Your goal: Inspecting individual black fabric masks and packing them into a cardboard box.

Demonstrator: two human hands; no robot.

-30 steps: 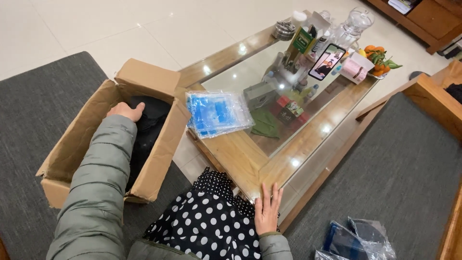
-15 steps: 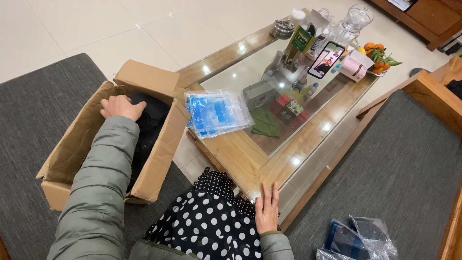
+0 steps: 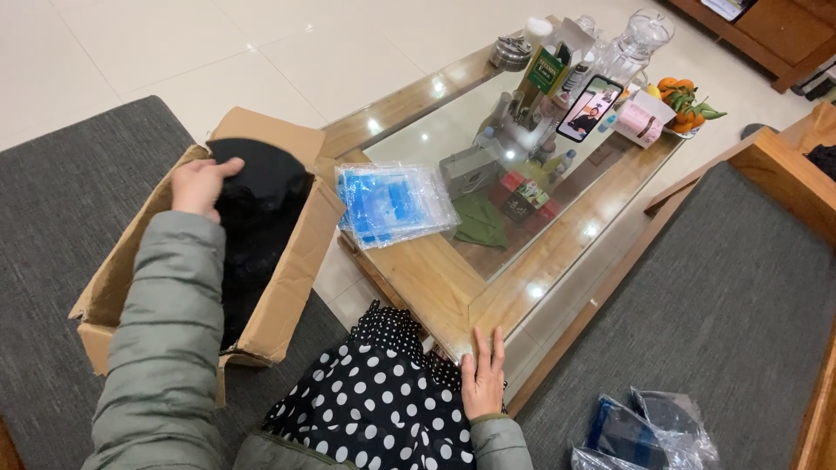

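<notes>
- I see a flat, round black disc point(image 3: 261, 178) half risen out of the open brown cardboard box point(image 3: 287, 287), its edge pinched in my left hand point(image 3: 198, 185).
- More dark pieces lie inside the box; I judge unpacking barely begun.
- My right hand point(image 3: 483, 379) rests flat and open at the wooden, glass-topped table's edge point(image 3: 435, 287), holding nothing.
- A stack of clear blue-printed plastic bags point(image 3: 392, 202) lies on the table near the box.

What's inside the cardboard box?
Black material fills the cardboard box, and the left hand grips a rounded black piece at its top. Whatever lies beneath is covered.
</notes>
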